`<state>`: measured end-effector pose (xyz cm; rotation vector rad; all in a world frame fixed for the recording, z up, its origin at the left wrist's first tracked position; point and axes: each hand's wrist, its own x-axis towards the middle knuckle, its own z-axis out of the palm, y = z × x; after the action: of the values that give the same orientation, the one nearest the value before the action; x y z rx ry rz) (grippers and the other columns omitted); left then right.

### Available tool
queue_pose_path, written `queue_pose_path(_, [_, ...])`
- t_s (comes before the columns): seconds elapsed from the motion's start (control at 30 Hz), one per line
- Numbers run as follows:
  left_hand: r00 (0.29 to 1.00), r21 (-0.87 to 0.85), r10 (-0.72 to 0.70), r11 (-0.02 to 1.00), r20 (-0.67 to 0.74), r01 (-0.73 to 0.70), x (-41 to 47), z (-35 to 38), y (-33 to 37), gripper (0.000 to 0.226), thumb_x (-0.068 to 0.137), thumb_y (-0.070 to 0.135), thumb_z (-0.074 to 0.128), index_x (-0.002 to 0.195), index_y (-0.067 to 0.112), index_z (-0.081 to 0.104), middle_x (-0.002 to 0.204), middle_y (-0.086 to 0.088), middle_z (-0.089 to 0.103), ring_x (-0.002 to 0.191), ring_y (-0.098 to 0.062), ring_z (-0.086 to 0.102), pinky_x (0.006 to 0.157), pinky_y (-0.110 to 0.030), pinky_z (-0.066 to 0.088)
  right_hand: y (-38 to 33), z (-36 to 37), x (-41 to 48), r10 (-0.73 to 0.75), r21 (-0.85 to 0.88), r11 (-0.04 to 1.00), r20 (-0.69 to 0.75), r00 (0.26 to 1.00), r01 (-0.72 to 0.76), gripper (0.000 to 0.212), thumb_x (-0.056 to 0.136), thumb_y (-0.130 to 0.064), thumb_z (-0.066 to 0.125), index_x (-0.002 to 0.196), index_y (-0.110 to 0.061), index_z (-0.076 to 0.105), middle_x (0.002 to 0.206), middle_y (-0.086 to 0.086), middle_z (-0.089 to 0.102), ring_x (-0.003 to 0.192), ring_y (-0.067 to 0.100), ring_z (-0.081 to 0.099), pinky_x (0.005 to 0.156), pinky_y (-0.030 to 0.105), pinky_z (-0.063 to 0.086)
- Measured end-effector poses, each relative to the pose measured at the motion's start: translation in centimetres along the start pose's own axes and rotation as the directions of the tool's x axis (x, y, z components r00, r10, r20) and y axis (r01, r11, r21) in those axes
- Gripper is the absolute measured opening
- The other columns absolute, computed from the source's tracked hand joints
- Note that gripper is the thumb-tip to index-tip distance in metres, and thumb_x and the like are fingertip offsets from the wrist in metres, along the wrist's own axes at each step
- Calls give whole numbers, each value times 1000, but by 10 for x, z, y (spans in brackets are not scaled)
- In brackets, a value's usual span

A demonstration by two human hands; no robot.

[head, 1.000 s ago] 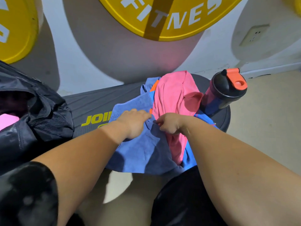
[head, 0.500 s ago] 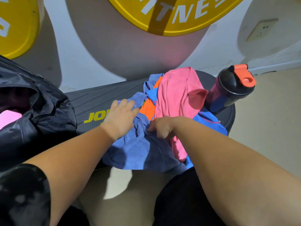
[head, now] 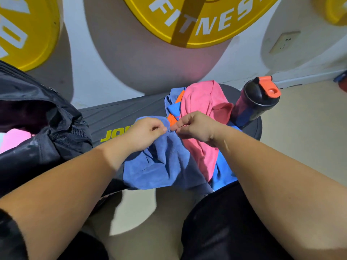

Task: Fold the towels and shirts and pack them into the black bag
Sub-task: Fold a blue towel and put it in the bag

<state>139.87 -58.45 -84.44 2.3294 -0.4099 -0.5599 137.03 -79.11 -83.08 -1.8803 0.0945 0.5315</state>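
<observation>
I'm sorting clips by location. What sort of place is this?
Probably a gym: a big yellow disc lettered FITNES on the wall, a black ribbed step bench under the blue towel, and a shaker bottle.

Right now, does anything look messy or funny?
Only the laundry: the pink cloth and blue-and-orange shirt lie crumpled on the bench beside the shaker bottle, and the blue towel, pinched by left hand and right hand, droops over the bench's front edge. Nothing looks spilled or torn.
</observation>
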Motion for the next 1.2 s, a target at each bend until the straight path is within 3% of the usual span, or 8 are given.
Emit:
queue_pose_path(0.17, [995,-100,5,995,-104,-16,-47,-41,27,16,90,21,70,75,14,69,54,7,54,45,-7,41,44,-20,37,-35,21,-25,-169,-14,986,-28,985,169,10,79,7,73,82,-1,67,72,13,66,68,21,61,70,40,54])
queue_pose_path(0.3, [981,-108,90,988,-173,-110,-82,-71,49,17,88,23,71,72,19,67,66,-11,63,55,-15,47,57,-33,40,-62,30,-43,-252,62,965,-43,967,254,30,74,13,68,91,-8,54,67,12,63,64,22,57,67,38,47])
queue_pose_path(0.43, [940,-143,142,971,-310,-194,-110,-103,74,16,83,30,68,75,16,67,67,-13,66,59,-32,57,61,-44,51,-81,38,-61,-334,-96,941,-91,938,326,26,67,1,66,88,-11,60,72,17,66,62,17,53,61,30,43])
queue_pose_path(0.57, [858,58,248,967,-450,-249,-134,-139,95,16,91,22,68,78,14,67,63,3,58,56,-10,48,56,-27,39,-92,34,-70,-438,-186,898,-307,845,398,9,77,-13,64,73,-19,59,66,-9,60,62,6,50,61,28,44])
queue_pose_path(0.7, [860,283,308,938,-407,-202,-153,-167,101,17,91,25,68,78,14,67,70,7,60,68,-14,52,60,-29,37,-122,23,-90,-515,-172,857,-319,796,485,15,88,-21,70,75,-14,65,68,-3,60,65,8,50,60,28,43])
queue_pose_path(0.77, [866,284,294,940,-404,-187,-160,-172,97,18,91,26,68,77,15,66,72,7,61,70,-13,53,62,-29,36,-135,16,-100,-516,-227,854,-253,818,468,10,87,-18,74,79,-14,71,70,5,66,64,10,55,58,30,46])
queue_pose_path(0.97, [803,98,241,970,-545,-224,-179,-177,100,18,91,24,68,73,20,64,72,7,60,71,-10,52,67,-30,41,-120,-2,-111,-425,-527,801,-170,889,283,7,83,-22,75,76,-19,73,63,-10,63,62,4,53,64,30,48])
queue_pose_path(1.2, [730,170,190,980,-656,-103,-183,-178,85,20,91,24,66,75,13,64,78,-4,64,77,-22,57,69,-34,43,-68,-29,-123,-189,-426,904,-293,937,49,32,75,-23,85,75,0,63,65,4,46,63,17,40,59,29,33])
